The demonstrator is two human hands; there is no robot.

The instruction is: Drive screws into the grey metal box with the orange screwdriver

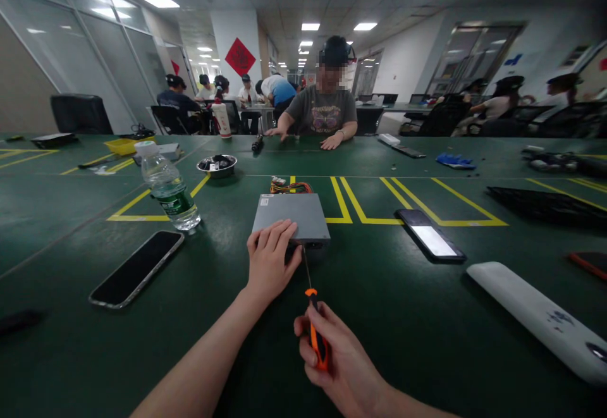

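A grey metal computer power supply [303,212] lies flat on the green table in front of me, its bundle of coloured cables [300,186] at the far side. My left hand [269,260] grips its near left corner, fingers over the top and thumb by the near face. In my right hand [341,348] is a screwdriver [313,329] with an orange and black handle, fingers wrapped round it. The thin shaft points away from me, and its tip meets the lower near edge of the power supply, close to my left thumb. The exact contact is too small to make out.
To the left stand a water bottle [171,193] and a dark phone [137,269]. Beyond them is a metal bowl [217,165]. On the right lie a lit phone [429,234] and a long white object [535,317]. A person [327,105] sits opposite, hands on the table.
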